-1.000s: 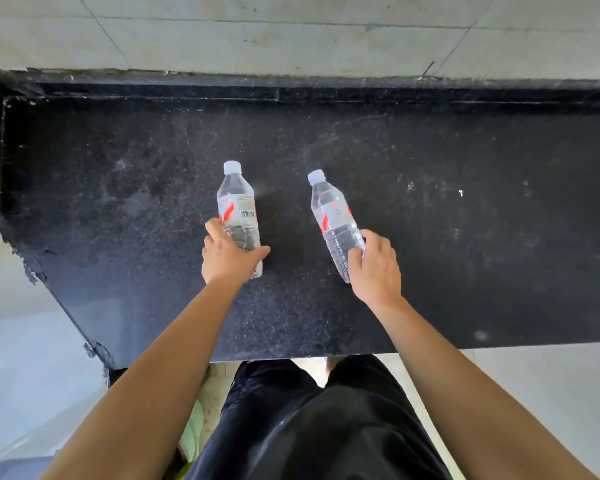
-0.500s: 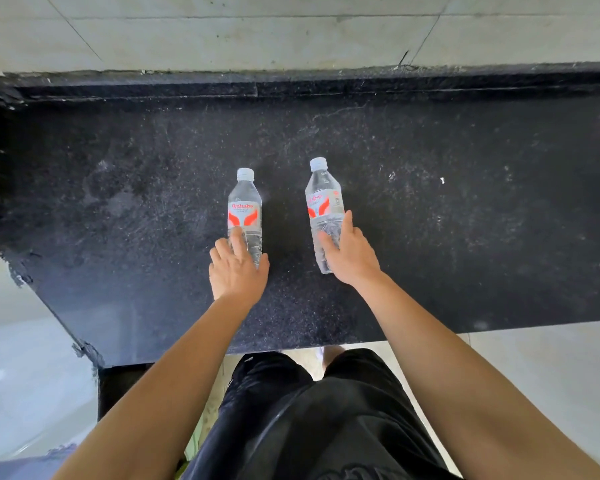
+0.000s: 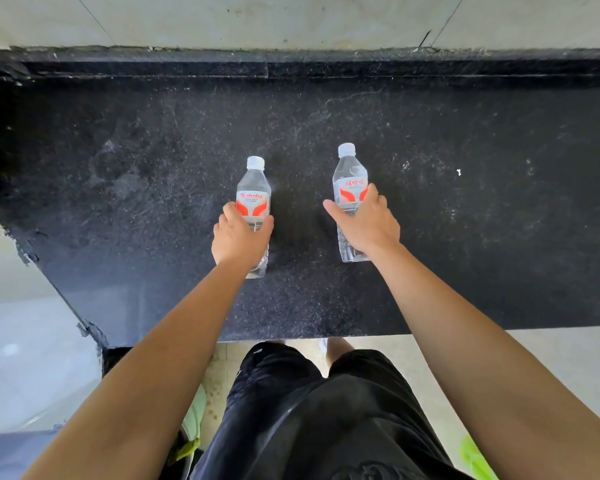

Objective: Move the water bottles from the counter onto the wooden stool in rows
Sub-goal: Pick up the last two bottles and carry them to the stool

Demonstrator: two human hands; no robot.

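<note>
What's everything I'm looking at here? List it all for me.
counter: one, black speckled, across the middle.
left bottle: one, clear, white cap, red-and-white label, standing on the counter.
right bottle: one, same look, standing beside it, apart.
wall tiles: several, pale, behind the counter.
floor: one, pale, below the counter's near edge.
green things: two, bright green, bottom edge; unidentifiable.
shorts: one, black, bottom centre.
left hand: one, grips the left bottle.
right hand: one, grips the right bottle.
</note>
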